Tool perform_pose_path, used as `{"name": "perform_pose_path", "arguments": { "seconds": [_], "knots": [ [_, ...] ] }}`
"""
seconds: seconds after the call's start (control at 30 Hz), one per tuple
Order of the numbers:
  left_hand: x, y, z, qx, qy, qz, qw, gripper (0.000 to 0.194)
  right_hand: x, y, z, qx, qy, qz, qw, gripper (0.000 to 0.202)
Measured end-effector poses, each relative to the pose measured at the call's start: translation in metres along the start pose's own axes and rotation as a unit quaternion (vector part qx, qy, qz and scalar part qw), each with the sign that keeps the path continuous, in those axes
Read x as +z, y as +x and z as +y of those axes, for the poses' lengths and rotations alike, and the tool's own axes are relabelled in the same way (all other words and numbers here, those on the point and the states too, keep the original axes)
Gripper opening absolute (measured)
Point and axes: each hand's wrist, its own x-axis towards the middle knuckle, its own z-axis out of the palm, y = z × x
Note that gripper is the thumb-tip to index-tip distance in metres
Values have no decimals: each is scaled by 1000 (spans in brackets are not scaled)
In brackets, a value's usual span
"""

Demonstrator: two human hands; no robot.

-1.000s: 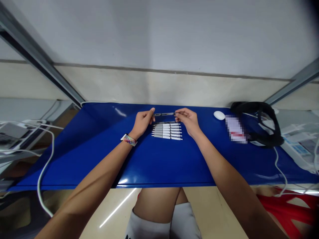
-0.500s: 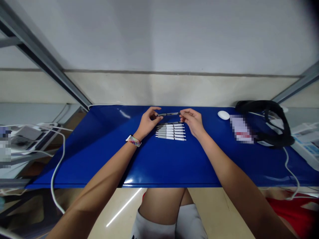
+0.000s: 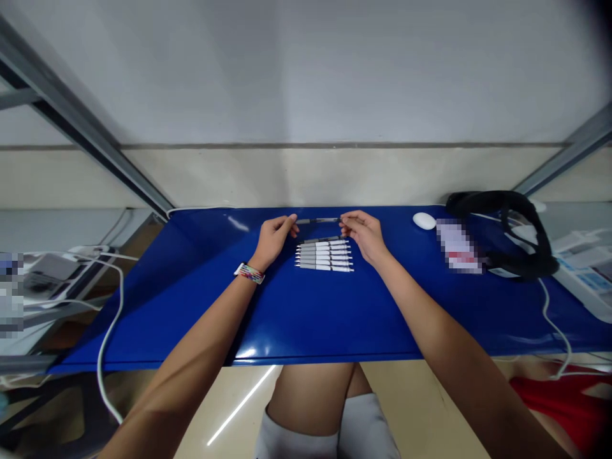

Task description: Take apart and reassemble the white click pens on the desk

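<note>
Between my two hands a dark, partly clear pen (image 3: 317, 220) lies level, just beyond a row of pens. My left hand (image 3: 276, 237), with a patterned band at the wrist, pinches its left end. The right end is between the fingertips of my right hand (image 3: 362, 233). Below it, several white pens with grey grips (image 3: 325, 258) rest side by side on the blue desk (image 3: 306, 312), tips to the left. One darker grey pen (image 3: 321, 240) forms the far edge of that row, close to my right fingers.
Right of my hands are a white mouse-like oval object (image 3: 424, 221), a blurred-out card or packet (image 3: 459, 247) and a black strap-like headset (image 3: 530, 223). White cables (image 3: 102, 357) hang at both sides. A wall (image 3: 287, 175) closes off the desk's far edge.
My left hand has shifted its grip on the dark pen, its thumb now up over the pen's left end. My right hand keeps its hold. The view has moved slightly.
</note>
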Motion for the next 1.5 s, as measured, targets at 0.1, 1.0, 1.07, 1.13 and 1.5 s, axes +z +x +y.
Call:
{"name": "perform_pose_path", "arguments": {
  "seconds": [0.1,1.0,1.07,1.13,1.5],
  "knots": [
    [-1,1,0,-7,-17,24,1000,48,-1,1,-1,8,13,1,1000,25],
    [-1,4,-2,-26,-77,47,996,42,-11,7,-7,47,83,93,991,12],
    [-2,4,-3,-24,-74,45,996,45,-11,7,-6,45,81,92,991,15],
    [-2,4,-4,-23,-76,45,996,46,-11,7,-6,46,84,92,991,18],
    [0,5,-6,-38,-93,58,993,48,-11,7,-9,89,122,95,984,21]
  ]
}}
